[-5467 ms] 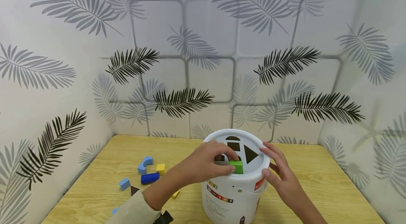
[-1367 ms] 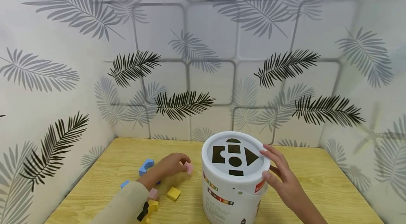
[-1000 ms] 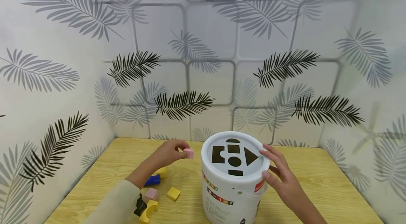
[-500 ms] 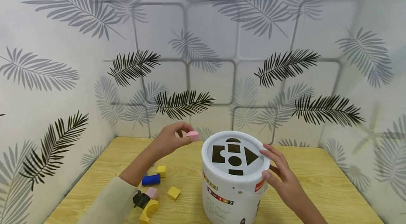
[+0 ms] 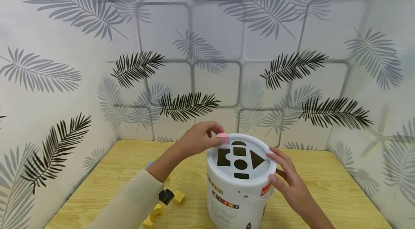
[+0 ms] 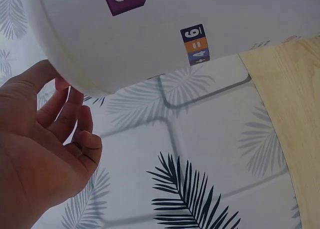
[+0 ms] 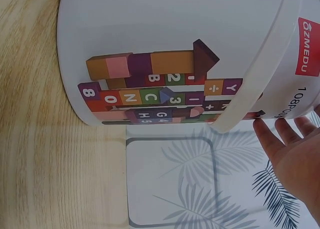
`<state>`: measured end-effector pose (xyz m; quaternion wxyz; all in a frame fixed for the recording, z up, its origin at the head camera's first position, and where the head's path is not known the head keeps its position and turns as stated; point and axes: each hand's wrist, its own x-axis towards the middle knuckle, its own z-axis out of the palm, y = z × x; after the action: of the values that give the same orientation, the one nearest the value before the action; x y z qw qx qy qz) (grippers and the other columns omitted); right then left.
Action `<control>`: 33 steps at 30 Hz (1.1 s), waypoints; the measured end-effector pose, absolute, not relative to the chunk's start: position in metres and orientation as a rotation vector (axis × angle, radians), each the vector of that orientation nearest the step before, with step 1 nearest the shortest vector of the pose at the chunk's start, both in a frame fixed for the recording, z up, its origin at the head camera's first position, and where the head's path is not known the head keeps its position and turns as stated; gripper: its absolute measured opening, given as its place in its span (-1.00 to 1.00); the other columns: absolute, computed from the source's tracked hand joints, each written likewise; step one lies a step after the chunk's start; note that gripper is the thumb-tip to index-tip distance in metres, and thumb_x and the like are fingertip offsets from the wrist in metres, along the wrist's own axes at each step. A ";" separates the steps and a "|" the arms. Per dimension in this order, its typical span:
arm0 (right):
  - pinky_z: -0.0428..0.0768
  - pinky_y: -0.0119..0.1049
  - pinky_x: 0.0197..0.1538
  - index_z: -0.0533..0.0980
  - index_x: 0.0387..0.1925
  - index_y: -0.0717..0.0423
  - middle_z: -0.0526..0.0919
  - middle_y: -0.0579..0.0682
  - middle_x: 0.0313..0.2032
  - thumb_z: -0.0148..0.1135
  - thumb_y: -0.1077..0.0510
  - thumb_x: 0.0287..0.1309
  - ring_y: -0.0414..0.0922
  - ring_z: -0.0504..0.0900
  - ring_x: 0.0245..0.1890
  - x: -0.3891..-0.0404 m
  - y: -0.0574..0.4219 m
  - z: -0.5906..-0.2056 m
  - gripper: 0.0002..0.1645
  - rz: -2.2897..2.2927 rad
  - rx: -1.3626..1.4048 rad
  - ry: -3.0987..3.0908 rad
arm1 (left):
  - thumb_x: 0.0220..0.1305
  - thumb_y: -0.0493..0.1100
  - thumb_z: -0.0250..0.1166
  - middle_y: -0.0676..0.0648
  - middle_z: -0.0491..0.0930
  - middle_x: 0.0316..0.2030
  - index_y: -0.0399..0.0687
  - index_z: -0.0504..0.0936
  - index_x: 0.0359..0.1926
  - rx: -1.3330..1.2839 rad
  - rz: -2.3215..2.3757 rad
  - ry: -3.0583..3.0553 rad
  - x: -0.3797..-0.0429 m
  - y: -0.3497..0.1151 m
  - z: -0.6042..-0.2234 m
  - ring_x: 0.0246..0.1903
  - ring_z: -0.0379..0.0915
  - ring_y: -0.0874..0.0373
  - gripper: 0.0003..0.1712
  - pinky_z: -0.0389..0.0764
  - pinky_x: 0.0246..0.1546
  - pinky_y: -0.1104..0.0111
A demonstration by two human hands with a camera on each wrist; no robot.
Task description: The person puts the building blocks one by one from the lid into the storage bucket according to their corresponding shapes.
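In the head view my left hand pinches a pink half-round block between thumb and fingertips. The block is over the far-left rim of a white bucket, near a half-round hole in the lid. That lid has several dark cut-outs, among them a square, a circle and a triangle. My right hand rests against the bucket's right rim, fingers spread and thumb at the front. The right wrist view shows its fingers touching the bucket's side. In the left wrist view, the bucket hides the left hand's fingertips.
Left of the bucket on the wooden table lie a yellow block, a yellow arch block and a blue block, partly behind the left forearm. A patterned wall stands behind the table.
A green block was at the lid earlier and is no longer seen. My left hand since picked up the pink block beside the bucket, raised it and brought it right, over the rim. Right hand stays put.
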<state>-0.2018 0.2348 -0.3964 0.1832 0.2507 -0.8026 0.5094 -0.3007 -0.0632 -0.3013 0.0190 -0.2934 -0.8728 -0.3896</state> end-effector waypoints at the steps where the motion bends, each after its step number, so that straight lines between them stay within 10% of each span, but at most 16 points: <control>1: 0.37 -0.64 0.21 0.30 0.45 0.03 0.12 -0.05 0.51 0.09 0.35 0.39 -0.49 0.05 0.45 -0.202 0.235 -0.397 -0.36 1.441 0.702 -2.266 | 0.26 0.12 0.40 0.15 0.62 -0.16 0.21 0.66 -0.09 -0.919 -1.203 -2.719 -0.302 -0.059 -0.301 -0.21 0.46 0.08 -0.75 0.55 -0.30 0.25; 33: 0.35 -0.64 0.21 0.30 0.45 -0.05 0.12 -0.08 0.51 0.08 0.30 0.42 -0.53 0.12 0.38 -0.200 0.234 -0.393 -0.38 1.408 0.656 -2.305 | 0.25 0.14 0.42 0.13 0.54 -0.15 0.25 0.70 -0.14 -0.862 -0.918 -2.834 -0.312 -0.011 -0.307 0.00 0.32 0.16 -0.78 0.53 -0.13 0.30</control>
<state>-0.1999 0.2338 -0.3935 0.1802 0.2320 -0.8158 0.4982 -0.3121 -0.0112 -0.3065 0.0204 -0.2781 -0.9136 -0.2960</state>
